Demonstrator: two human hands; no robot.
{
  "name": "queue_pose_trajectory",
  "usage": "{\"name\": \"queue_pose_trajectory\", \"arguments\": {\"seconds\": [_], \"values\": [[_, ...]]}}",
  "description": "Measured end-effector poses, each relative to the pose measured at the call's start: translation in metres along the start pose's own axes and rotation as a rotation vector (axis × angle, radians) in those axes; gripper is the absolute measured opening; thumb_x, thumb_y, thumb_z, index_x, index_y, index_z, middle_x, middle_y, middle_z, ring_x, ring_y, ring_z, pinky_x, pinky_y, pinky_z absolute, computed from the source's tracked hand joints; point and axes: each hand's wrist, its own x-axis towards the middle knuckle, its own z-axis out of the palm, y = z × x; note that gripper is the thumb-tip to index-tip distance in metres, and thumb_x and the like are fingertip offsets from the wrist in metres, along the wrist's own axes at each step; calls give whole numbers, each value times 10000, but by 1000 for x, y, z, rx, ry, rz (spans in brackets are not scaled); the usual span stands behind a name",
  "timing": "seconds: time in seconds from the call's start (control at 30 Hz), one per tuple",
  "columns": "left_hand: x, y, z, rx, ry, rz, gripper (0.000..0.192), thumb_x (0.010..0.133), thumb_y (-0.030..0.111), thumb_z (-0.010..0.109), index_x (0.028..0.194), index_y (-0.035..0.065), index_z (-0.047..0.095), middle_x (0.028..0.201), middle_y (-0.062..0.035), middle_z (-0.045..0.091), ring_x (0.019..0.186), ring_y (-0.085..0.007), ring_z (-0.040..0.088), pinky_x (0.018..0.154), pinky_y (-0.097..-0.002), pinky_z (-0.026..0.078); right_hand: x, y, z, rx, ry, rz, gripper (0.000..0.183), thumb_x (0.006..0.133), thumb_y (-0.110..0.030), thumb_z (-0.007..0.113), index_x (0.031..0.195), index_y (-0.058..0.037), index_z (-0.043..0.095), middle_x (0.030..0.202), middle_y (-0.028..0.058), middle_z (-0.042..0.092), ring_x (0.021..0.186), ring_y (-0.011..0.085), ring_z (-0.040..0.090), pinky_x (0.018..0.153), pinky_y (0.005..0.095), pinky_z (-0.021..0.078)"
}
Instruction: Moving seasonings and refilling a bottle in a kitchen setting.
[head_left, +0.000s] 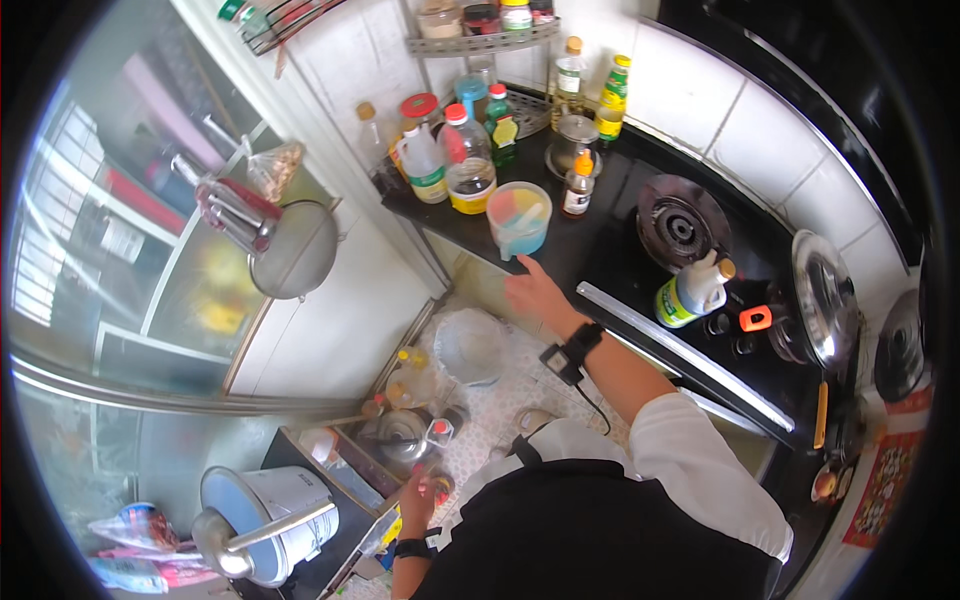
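My right hand (531, 291) reaches over the front edge of the black counter, its fingers at the handle of a clear plastic measuring jug (519, 219); whether they touch it, I cannot tell. Behind the jug stand a bottle with a red cap (471, 171) and a white jug-shaped bottle (424, 163); a small bottle with an orange nozzle (578, 187) is to its right. Low at the left, my left hand (420, 501) is beside a dark open cabinet (352, 469), near something red; what it holds is unclear.
A gas burner (681, 223), a handled bottle of green-labelled liquid (691, 294) and a lidded pan (821, 300) are on the counter. On the floor stand a lined bin (471, 346) and a metal pot (405, 435). A white bucket (300, 517) with a ladle is at lower left.
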Motion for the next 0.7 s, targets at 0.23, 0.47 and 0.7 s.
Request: {"name": "queue_pose_trajectory", "arguments": {"seconds": [0.23,0.47,0.7], "values": [[-63,-56,11,47,86,-176,295,783,251,619,971,24,597,824,-140,645,758,-250,632,690,-341,488,55,0,18,385,-5,43,310,850,-184,552,1099,-51,424,908,60,540,791,142,533,652,291,455],[-60,-70,7,34,-2,-159,269,785,231,622,962,29,601,853,-142,645,793,-247,632,714,-334,492,-20,-10,-6,-46,66,-83,148,830,-155,564,885,-24,525,588,26,486,496,99,463,470,226,376],[36,-36,1,131,-208,100,317,766,251,626,990,28,597,825,-146,646,743,-253,634,663,-349,493,-169,-21,-108,-371,-155,180,259,848,-296,555,857,-37,551,707,15,541,621,93,509,579,243,431]]}}
